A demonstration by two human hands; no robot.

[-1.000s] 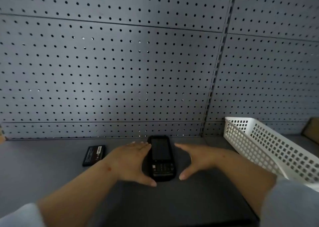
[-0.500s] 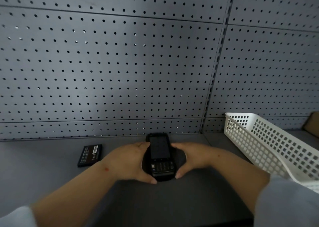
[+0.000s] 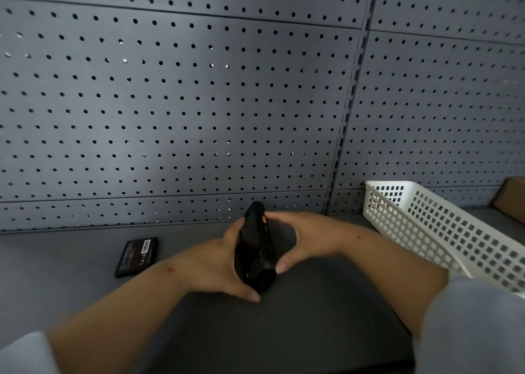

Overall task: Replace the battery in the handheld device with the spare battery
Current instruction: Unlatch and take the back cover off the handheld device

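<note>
Pegboard (image 3: 176, 103) filled the upper frame. At lower centre we clamped both hands, left (image 3: 211, 262) and right (image 3: 305, 238), on the device (image 3: 255, 248); the battery (image 3: 136, 256) lay left.

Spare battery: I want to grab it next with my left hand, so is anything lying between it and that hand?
Nothing visible. The spare battery lies alone on the bare shelf, left of the left hand, which now grips the handheld device.
</note>
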